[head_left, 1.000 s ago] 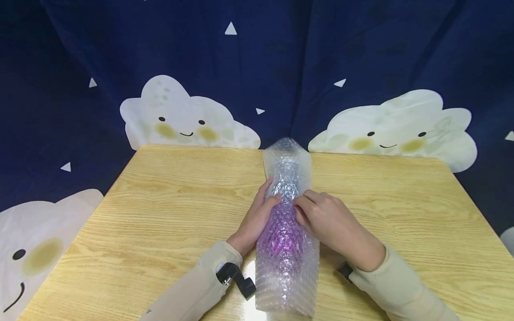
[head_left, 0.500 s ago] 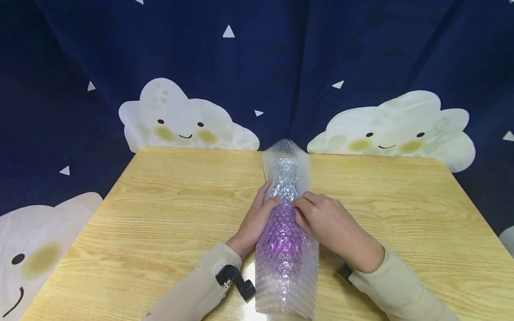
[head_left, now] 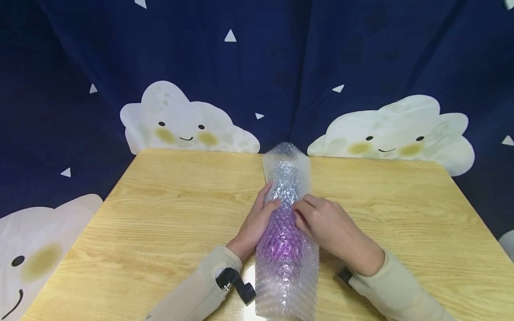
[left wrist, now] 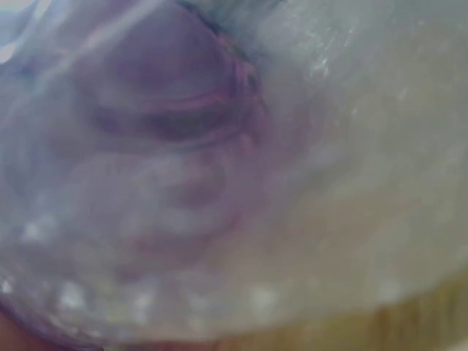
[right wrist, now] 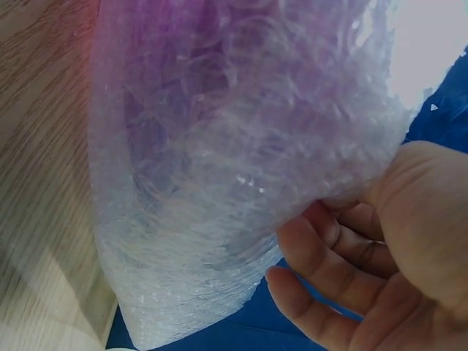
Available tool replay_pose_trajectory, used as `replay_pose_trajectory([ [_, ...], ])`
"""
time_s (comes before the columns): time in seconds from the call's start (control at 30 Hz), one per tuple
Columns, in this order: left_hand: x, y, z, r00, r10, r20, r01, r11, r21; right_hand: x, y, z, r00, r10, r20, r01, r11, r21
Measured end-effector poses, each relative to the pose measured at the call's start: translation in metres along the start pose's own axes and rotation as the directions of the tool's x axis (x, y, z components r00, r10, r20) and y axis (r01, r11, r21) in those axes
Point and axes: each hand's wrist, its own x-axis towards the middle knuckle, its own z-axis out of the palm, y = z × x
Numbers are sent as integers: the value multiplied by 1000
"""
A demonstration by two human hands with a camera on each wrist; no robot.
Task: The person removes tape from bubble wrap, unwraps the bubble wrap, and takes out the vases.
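A long bundle of clear bubble wrap [head_left: 287, 294] lies lengthwise in the middle of the head view, around a purple, vase-like object [head_left: 284, 247] with a paler, narrower far part. The wrap blurs its exact kind. My left hand [head_left: 254, 223] holds the bundle from the left, thumb on top and a finger along its side; the other fingers are hidden. From the right, my right hand [head_left: 327, 223] pinches the wrap near the narrow part. The right wrist view shows its curled fingers [right wrist: 329, 267] at the wrap's edge. Blurred purple and wrap fill the left wrist view.
The bundle lies on a light wooden table [head_left: 180, 191], its far end near the back edge. Behind hangs a dark blue curtain [head_left: 192, 53] printed with white clouds and triangles. A black camera mount [head_left: 237, 283] on the left sleeve sits close beside the bundle.
Both hands and the bundle keep nearly the same places. The whole head view has shifted slightly downward in the frame.
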Motion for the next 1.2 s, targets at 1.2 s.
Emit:
replay_pose_trajectory([
  [1.2, 0, -3, 0, 1000, -2, -8, 2, 1000, -1, -1, -1, 2, 999, -13, -31, 13, 1000, 13],
])
